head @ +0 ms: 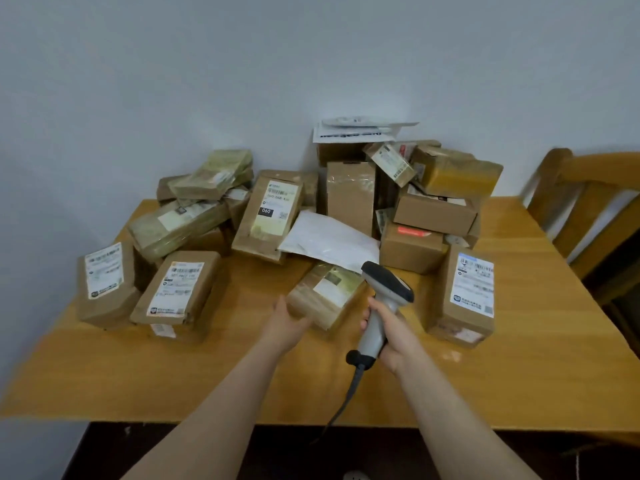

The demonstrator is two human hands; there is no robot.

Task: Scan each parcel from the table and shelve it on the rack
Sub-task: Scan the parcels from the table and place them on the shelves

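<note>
Several brown cardboard parcels lie piled on a wooden table (173, 372). My left hand (287, 322) grips the near-left corner of a taped parcel (327, 294) with a white label, lying at the table's middle. My right hand (388, 332) holds the grip of a grey handheld barcode scanner (384, 296), its dark head above the parcel's right end. The scanner's cable (346, 403) trails down over the table's front edge. No rack is in view.
Labelled parcels lie at the left (176, 289) and right (467, 296). A white poly mailer (329, 242) sits behind the gripped parcel. Stacked boxes (433, 206) stand against the wall. A wooden chair (588, 202) stands at the table's right.
</note>
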